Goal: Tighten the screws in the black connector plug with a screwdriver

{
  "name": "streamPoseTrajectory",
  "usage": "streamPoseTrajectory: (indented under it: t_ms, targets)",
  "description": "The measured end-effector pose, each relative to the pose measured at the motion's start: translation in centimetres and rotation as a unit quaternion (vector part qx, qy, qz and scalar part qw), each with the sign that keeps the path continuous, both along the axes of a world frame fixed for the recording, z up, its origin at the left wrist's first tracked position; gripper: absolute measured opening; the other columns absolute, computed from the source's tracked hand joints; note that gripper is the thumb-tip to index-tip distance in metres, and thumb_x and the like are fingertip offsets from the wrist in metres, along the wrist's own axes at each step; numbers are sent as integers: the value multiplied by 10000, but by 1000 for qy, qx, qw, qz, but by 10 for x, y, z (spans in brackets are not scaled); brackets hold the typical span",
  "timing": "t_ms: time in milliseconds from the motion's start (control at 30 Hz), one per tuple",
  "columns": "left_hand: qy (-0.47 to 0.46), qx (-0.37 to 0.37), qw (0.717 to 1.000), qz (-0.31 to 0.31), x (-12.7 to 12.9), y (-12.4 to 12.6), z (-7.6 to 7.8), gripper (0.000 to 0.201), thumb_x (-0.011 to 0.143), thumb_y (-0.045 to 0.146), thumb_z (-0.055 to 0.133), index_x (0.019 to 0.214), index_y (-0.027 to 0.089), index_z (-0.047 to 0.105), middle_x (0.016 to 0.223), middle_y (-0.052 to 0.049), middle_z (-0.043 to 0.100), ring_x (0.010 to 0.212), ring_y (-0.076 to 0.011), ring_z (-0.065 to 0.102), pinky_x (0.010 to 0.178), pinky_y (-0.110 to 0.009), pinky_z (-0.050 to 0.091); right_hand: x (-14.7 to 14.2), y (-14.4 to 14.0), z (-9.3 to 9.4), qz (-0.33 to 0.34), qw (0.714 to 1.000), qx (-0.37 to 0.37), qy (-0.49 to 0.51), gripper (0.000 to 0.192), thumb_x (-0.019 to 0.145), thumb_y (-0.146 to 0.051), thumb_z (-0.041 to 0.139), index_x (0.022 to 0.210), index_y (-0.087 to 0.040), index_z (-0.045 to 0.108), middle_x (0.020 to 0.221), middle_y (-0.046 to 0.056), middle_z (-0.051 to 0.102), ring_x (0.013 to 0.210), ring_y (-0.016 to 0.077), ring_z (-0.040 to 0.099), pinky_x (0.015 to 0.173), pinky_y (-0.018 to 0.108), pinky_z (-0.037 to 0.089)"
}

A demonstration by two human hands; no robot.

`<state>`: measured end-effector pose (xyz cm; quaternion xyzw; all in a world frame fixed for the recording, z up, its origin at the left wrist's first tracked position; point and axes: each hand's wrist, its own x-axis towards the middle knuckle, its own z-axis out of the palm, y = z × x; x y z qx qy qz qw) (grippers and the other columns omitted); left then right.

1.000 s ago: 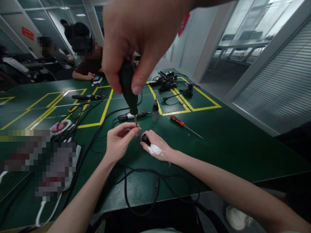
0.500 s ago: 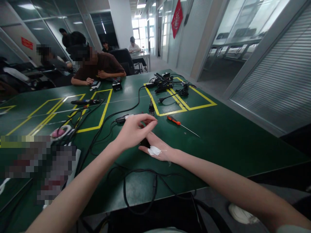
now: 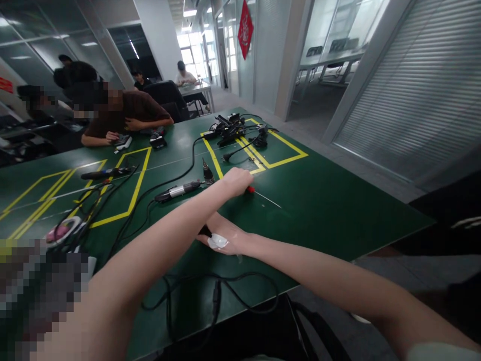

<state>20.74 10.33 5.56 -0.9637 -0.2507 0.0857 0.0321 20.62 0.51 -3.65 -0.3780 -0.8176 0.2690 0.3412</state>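
Observation:
My left hand [image 3: 239, 181] reaches across my right forearm's side to a screwdriver [image 3: 266, 197] lying on the green table. Its fingers are curled over the handle, of which only an orange-red end shows; the thin metal shaft points right and towards me. My right hand [image 3: 225, 239] rests low over the table, curled round a black object [image 3: 205, 230] mostly hidden by the palm and my left arm. A white pad [image 3: 218, 241] under clear tape sits on that hand. Beyond my left forearm lie a silver-and-black corded electric screwdriver [image 3: 180, 191] and an upright black pointed piece [image 3: 208, 173].
A heap of black adapters and cables [image 3: 230, 129] lies at the back, near yellow tape outlines [image 3: 289, 161]. Loose cable loops [image 3: 216, 296] hang near the front edge. A tape roll [image 3: 62, 231] is at left. Across the table a person [image 3: 131, 110] handles a small device.
My left hand has moved away from my right hand, forward and right, onto the screwdriver handle. My right hand keeps the black object. The view has swung right.

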Motion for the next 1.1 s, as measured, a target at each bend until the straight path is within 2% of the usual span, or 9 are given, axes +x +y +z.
streamPoseTrajectory:
  t_ms: [167,267,433,633,700,767,867,1000,1100]
  targets:
    - [-31,16,999,3,-41,-8,31,244,933,346,715,1087,190,822,1150,-130,771,1039,-302,757,816,-340,558,-1,-1,-1,-26,999,-11,-38,243,945,-203,721,1154,-213,596,1169,111,686,1114,297,620,1008,486,536]
    - [-190,-26,981,34,-87,-25,55,242,844,409,792,915,178,804,1099,-115,737,987,-271,730,841,-350,564,-2,0,-3,-31,998,-2,-53,221,956,-208,722,1138,-202,596,1143,109,679,1094,289,612,1005,479,524]
    - [-393,-232,868,196,-185,-61,76,352,846,520,752,962,189,770,815,-41,727,691,-173,652,634,-286,544,1,1,-6,-22,999,1,-48,223,981,-224,699,1169,-174,590,1164,143,680,1092,295,601,991,499,532]
    - [-556,-103,751,342,-269,-123,51,599,695,752,826,1020,250,867,785,-74,765,615,-190,593,484,-280,447,7,0,-11,-9,1000,1,-21,213,989,-218,684,1179,-201,589,1163,123,668,1078,281,599,967,491,548]
    - [-575,-77,719,383,-279,-141,39,487,662,571,947,1044,282,862,902,-49,800,771,-204,680,626,-280,546,8,0,-12,-14,1000,-4,-19,220,979,-206,695,1173,-205,591,1145,114,665,1067,276,602,964,487,550]
    - [-667,-51,642,374,-280,-149,31,394,590,414,1014,909,249,853,865,-19,796,793,-181,696,697,-264,577,9,1,-14,-18,1000,-11,-20,228,970,-206,706,1169,-200,595,1130,110,665,1069,280,605,960,487,550]
    - [-838,-140,434,299,-269,-140,25,449,446,161,1053,824,210,814,788,15,753,739,-119,662,677,-201,581,10,1,-15,-14,1000,-15,-19,208,971,-217,708,1149,-202,602,1102,101,666,1056,277,609,941,477,553]
    - [-863,-206,384,257,-238,-105,24,490,579,460,1021,903,206,755,816,38,714,769,-109,709,775,-247,655,12,1,-14,-8,1000,-13,-14,205,979,-227,702,1160,-209,607,1098,93,666,1043,269,615,937,472,555]
    - [-856,-285,349,253,-212,-83,20,228,923,417,787,987,215,706,688,46,658,487,-59,563,458,-142,450,12,-1,-13,-13,1000,-17,-16,220,980,-224,708,1174,-207,606,1108,95,664,1049,271,623,938,467,557]
